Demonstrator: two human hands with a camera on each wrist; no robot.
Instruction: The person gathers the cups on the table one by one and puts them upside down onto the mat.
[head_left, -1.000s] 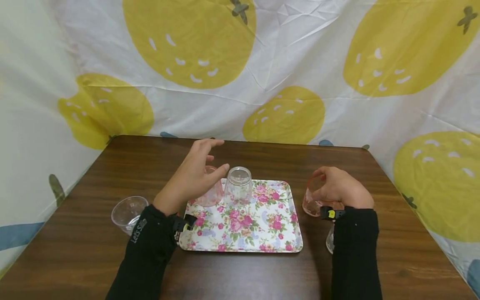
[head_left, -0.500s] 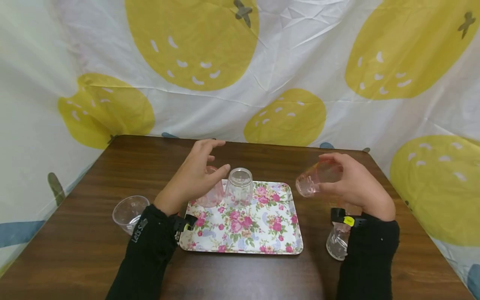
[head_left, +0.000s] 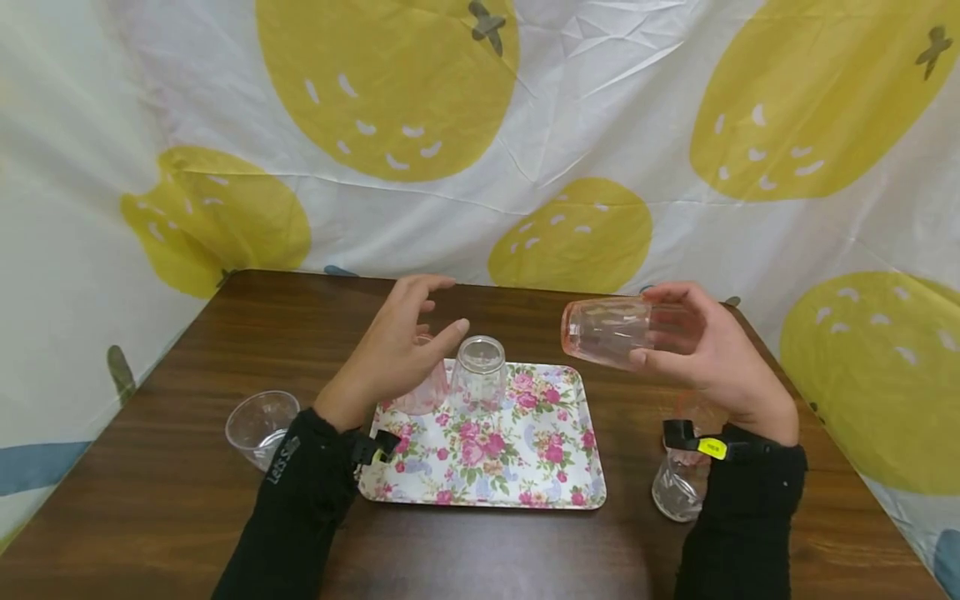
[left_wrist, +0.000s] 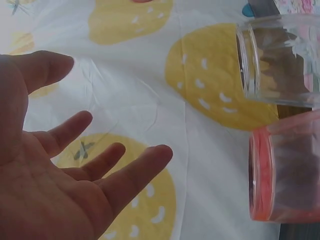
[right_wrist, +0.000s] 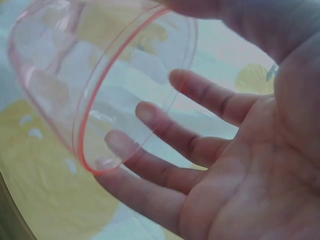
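My right hand (head_left: 731, 362) holds a clear pink glass (head_left: 607, 332) near its rim, thumb on one side and fingers on the other. The glass lies sideways in the air, its base pointing left, above the right of the tray. In the right wrist view the glass's mouth (right_wrist: 82, 135) faces my palm. My left hand (head_left: 393, 346) hovers with spread fingers and holds nothing. Just beyond it, an upside-down pink glass (head_left: 426, 392) stands on the flowered tray (head_left: 525, 450), partly hidden by the hand. Beside that glass is an upside-down clear glass (head_left: 480, 375).
An upright clear glass (head_left: 258, 425) stands left of the tray, partly behind the left sleeve. Right of the tray, another clear glass (head_left: 675, 487) and a pinkish one (head_left: 693, 408) are partly covered by the right arm. A patterned cloth (head_left: 420, 208) hangs behind the table.
My right hand has lifted the pink glass off the table on the right and tipped it from upright onto its side, base leftward. The left hand has barely moved.
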